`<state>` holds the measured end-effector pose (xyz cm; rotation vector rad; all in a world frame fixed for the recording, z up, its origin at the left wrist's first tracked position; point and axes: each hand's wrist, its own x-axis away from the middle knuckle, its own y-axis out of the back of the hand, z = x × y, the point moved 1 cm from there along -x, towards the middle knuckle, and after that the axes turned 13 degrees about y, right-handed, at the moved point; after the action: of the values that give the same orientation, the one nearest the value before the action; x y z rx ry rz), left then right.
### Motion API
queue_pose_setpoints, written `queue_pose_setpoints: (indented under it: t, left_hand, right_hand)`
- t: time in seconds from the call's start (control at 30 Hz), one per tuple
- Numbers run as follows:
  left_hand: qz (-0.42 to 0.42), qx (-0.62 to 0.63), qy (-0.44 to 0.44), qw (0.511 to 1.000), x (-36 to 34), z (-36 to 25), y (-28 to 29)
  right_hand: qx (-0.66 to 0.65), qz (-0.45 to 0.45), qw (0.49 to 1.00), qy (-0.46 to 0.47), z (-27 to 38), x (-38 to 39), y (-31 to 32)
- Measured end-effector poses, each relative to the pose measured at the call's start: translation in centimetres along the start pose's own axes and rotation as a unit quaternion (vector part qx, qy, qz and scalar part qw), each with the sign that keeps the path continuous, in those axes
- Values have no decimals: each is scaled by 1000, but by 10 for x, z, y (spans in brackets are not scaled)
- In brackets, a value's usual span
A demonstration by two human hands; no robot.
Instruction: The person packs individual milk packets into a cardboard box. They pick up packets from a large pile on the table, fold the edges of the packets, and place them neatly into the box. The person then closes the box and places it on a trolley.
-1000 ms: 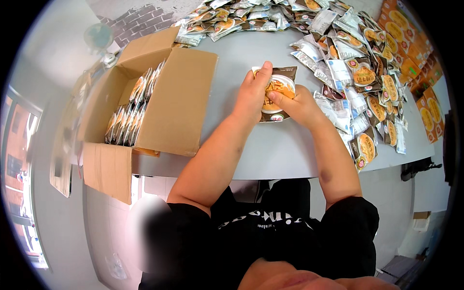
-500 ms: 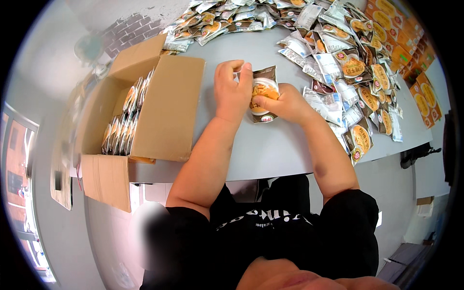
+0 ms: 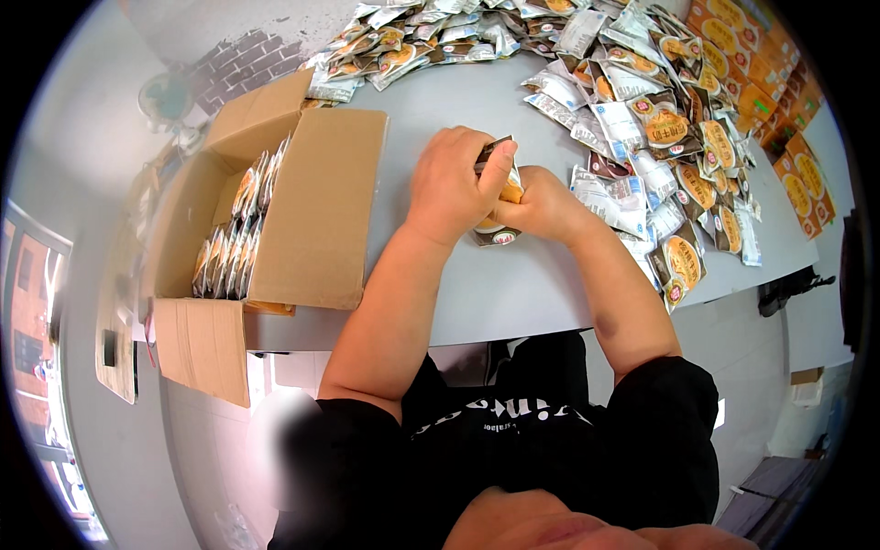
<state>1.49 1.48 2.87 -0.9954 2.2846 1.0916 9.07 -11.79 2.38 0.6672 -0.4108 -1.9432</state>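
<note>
A dark brown, glossy film packet with an orange-and-white printed front point(image 3: 511, 190) is held in both hands above the grey counter point(image 3: 467, 293), between a brown cardboard box point(image 3: 316, 206) and a heap of matching packets point(image 3: 666, 128). The fingers of the left hand point(image 3: 454, 183) are closed round its upper left part, the thumb laid along it; those of the right hand point(image 3: 543, 203) grip its right edge. Most of its front is covered by the hands — at the near end, a small red-and-white oval badge shows, its lettering too small to make out.

The heap shows the labels better: brown fronts carry large orange ovals with dark characters, plus round red badges, while silvery-white backs bear blue patches and fine print too small to read. Inside the open box, more packets point(image 3: 229, 257) stand on edge in rows, mostly edge-on, so little of their print shows. At the far right, orange cartons point(image 3: 802, 191) repeat the yellow ovals with dark characters. The person's black short-sleeved shirt point(image 3: 513, 477) has big white letters — a smaller white line sits beneath them.
</note>
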Motion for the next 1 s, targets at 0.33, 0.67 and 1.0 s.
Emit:
queue_pose_setpoints:
  t: [0.33,0.67,1.0]
  left_hand:
    - [102,-30,107,989,3,-6,1]
    - [69,156,333,927,5,-11,-1]
    - [-32,565,438,698,7,5,-14]
  right_hand:
    - [-8,24,999,22,-5,2,-2]
    - [-78,10,997,-23,-15,0,20]
    - [-165,-177,970,18,-7,-7,-1]
